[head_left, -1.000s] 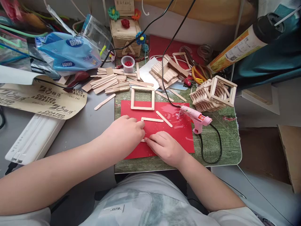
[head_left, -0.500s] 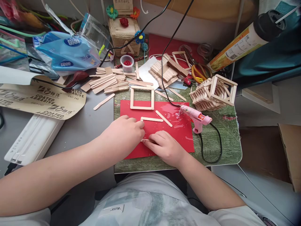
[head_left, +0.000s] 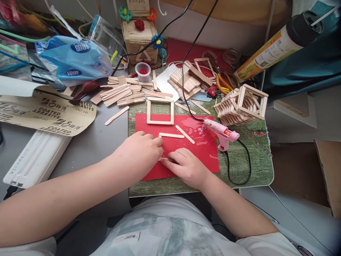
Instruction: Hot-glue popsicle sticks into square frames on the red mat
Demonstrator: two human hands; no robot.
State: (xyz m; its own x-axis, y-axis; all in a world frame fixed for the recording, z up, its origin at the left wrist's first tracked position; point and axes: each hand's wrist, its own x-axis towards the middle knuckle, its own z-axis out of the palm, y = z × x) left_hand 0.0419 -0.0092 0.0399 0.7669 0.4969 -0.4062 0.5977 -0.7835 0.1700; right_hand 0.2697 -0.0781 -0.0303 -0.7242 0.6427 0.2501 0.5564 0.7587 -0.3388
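Both hands are over a red sheet [head_left: 197, 160]. My left hand [head_left: 141, 153] is closed, its fingertips pressing down at the left side of an upper craft stick [head_left: 172, 135]; a stick running down from that corner is mostly hidden beneath it. My right hand [head_left: 188, 166] has its fingers closed on a lower craft stick [head_left: 163, 159], of which only a sliver shows. A loose craft stick [head_left: 185, 134] lies slanted on the sheet. Just above, a square stick frame [head_left: 160, 122] overlaps the sheet's top edge.
A pink glue gun [head_left: 222, 133] lies on the right with its black cord. Behind it stands a twisted stick tower [head_left: 238, 106]. Stick piles [head_left: 122, 93], a tub [head_left: 143, 71] and pliers [head_left: 226, 83] sit farther back. Sandpaper [head_left: 48, 110] and a wipes pack [head_left: 74, 58] are left.
Both hands hold the same position on the sticks. The view has shifted very slightly; nothing else visibly moves.
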